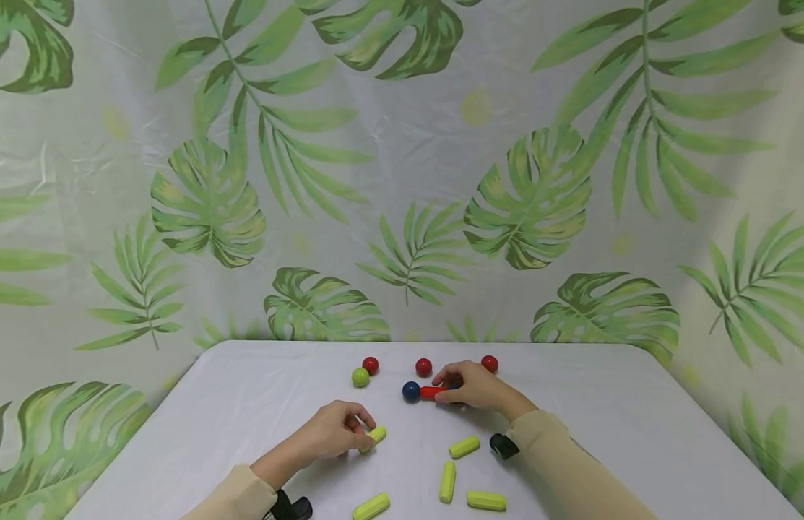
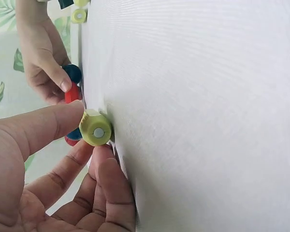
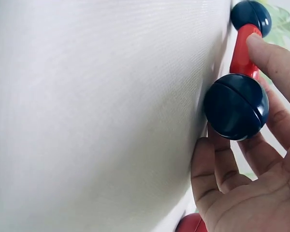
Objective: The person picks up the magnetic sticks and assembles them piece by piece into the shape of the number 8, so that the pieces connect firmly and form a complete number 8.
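My left hand (image 1: pixel 330 432) pinches a yellow-green stick (image 1: pixel 378 434) between thumb and fingers, low over the white table. In the left wrist view the end of that stick (image 2: pixel 99 131) faces the camera and shows a round silvery spot. Farther back, my right hand (image 1: pixel 477 386) holds a red stick (image 1: pixel 430 392) with a dark blue ball (image 1: pixel 411 391) on its left end. A second dark blue ball (image 3: pixel 237 107) sits on the stick's other end, close to the palm in the right wrist view. The right thumb lies along the red stick (image 3: pixel 242 53).
Three red balls, one at the left (image 1: pixel 370 365), one mid (image 1: pixel 424 367) and one beyond the right hand (image 1: pixel 489 363), lie near the back edge. A green ball (image 1: pixel 360 377) sits by the left one. Several yellow-green sticks (image 1: pixel 447 482) lie at the front of the white table (image 1: pixel 571 368).
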A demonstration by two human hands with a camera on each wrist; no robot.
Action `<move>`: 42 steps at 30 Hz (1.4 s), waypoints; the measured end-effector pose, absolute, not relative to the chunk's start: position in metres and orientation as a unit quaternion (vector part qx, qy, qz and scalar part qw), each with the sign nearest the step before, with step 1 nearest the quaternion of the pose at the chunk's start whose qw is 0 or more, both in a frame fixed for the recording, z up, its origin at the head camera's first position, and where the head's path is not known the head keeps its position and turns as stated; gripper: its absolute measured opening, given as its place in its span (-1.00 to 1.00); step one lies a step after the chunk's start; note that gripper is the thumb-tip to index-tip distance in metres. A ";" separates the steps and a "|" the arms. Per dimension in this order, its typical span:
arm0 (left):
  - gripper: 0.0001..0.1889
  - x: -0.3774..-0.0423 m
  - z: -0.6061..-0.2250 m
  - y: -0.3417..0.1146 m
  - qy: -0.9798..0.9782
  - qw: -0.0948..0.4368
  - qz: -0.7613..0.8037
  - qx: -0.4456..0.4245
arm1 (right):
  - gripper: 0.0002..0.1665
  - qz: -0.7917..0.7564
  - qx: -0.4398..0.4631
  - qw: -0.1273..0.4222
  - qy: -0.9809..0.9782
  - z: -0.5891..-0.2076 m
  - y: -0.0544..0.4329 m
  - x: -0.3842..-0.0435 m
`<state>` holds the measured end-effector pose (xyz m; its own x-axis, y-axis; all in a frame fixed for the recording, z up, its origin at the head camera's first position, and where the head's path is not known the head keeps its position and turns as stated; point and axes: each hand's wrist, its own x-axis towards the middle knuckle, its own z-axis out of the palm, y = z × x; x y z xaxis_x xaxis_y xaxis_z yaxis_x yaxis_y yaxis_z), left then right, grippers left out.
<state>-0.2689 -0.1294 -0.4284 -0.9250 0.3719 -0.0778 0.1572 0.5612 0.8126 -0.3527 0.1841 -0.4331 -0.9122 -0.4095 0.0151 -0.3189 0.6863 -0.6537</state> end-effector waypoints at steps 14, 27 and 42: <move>-0.79 -0.273 -0.434 -0.128 0.879 0.112 0.445 0.132 | -0.70 -0.361 -0.230 0.095 0.899 -0.428 0.170 -0.362; -0.81 -0.276 -0.435 -0.126 0.884 0.114 0.432 0.139 | -0.66 -0.347 -0.250 0.095 0.899 -0.427 0.151 -0.367; -0.80 -0.281 -0.430 -0.119 0.903 0.108 0.375 0.179 | -0.65 -0.345 -0.251 0.086 0.900 -0.431 0.146 -0.368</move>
